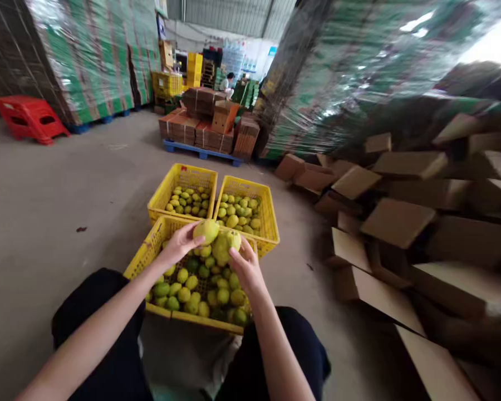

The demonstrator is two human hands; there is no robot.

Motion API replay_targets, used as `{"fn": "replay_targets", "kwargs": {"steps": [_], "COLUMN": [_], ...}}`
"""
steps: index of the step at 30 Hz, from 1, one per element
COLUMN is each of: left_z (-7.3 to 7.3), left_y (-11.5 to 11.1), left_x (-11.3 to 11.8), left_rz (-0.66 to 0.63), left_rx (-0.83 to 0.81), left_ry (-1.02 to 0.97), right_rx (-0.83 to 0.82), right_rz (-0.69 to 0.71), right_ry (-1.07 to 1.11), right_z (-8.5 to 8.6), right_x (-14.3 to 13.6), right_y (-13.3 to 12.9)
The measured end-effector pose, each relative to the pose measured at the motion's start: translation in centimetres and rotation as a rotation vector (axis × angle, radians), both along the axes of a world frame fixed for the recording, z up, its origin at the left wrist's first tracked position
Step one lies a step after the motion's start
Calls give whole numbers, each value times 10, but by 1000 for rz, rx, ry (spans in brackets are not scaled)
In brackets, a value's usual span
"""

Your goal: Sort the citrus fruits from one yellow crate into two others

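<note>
Lemon (206,229) sits in the closed left grip (180,244), a bumpier lemon (222,249) in the closed right grip (249,268), both above the near yellow crate (192,319), towards its far edge. Probably firm, light and waxy-slick, each suits fingertips cupping its rounded sides gently.

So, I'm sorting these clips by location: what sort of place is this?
Probably a fruit packing or storage warehouse. It has yellow crates of yellow-green fruit, bundled cardboard on a blue pallet, and tall plastic-wrapped stacks on a bare floor.
</note>
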State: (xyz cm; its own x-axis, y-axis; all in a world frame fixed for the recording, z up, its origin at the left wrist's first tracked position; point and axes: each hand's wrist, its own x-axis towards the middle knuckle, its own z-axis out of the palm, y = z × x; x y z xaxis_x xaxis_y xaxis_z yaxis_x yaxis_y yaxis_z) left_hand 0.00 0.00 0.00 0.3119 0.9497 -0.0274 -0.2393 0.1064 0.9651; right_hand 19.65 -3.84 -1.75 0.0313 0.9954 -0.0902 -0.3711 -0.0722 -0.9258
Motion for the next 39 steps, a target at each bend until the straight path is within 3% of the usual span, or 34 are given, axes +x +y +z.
{"fn": "replay_targets", "kwargs": {"steps": [4,8,13,16,23,28,34,39], "left_z": [-10,-16,-13,-12,-19,-22,-21,-16], "left_y": [-2,-3,-5,-7,-4,0,0,-2], "left_x": [2,5,8,10,14,18,22,21], "left_rz": [17,88,-27,-25,-68,-175,-268,-235], "left_rx": [-9,39,-55,-193,-425,-545,-601,-574], "left_ry": [30,139,270,251,386,395,311,319], "right_rx": [-29,-53,-126,-178,-281,-297,-363,-366], "right_rz": [-78,-45,35,68,155,166,134,131], "right_ry": [-69,-100,-82,-1,100,121,179,184], "right_z": [-3,-4,-4,-6,-20,-28,-22,-17], "right_x": [-2,-9,-11,-8,-1,2,3,3], "right_y": [5,6,-1,-5,-1,2,5,5]}}
